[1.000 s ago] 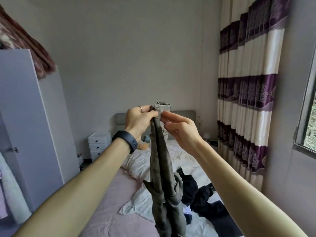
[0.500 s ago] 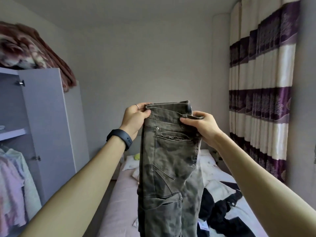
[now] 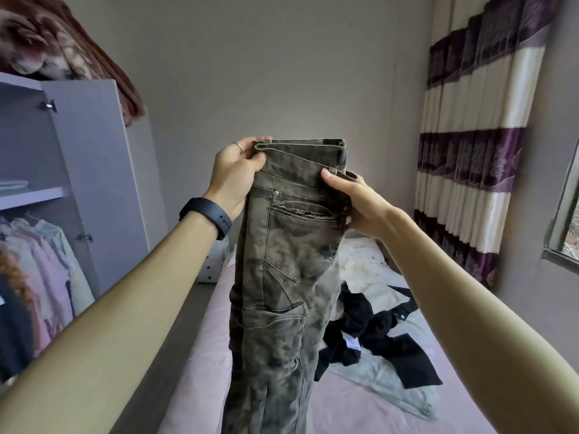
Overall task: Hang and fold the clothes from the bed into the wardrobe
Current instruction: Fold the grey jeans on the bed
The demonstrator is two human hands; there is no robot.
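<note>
1. Hanging from both hands, the grey-green washed jeans (image 3: 282, 261) are held up by the waistband above the bed (image 3: 200, 355), back pocket facing the camera, legs dropping out of view at the bottom edge.
2. The left hand (image 3: 235, 177) pinches the left end of the waistband: thumb on the near face, fingers curled behind the cloth. A ring (image 3: 238, 146) sits on one finger and a dark wristband (image 3: 208, 216) on the wrist.
3. The right hand (image 3: 354, 202) grips the right end of the waistband a little lower, thumb pressed on the near face, the other fingers hidden behind the denim.
4. The bed carries a pale pink sheet. A black garment (image 3: 376, 333) lies crumpled toward its right edge, partly over a pale garment (image 3: 391, 383); white bedding (image 3: 360, 261) lies at the far end.
5. Beside the left edge of the bed stands a grey wardrobe (image 3: 94, 170) with its door open, clothes (image 3: 47, 261) hanging inside below a shelf, and a patterned brown blanket (image 3: 62, 48) piled on top.
6. A purple-and-cream striped curtain (image 3: 470, 151) hangs on the right wall beside a window (image 3: 564, 214).
7. Both forearms reach forward and upward, nearly straight, the hands at about the same height and apart by the width of the folded waistband.
</note>
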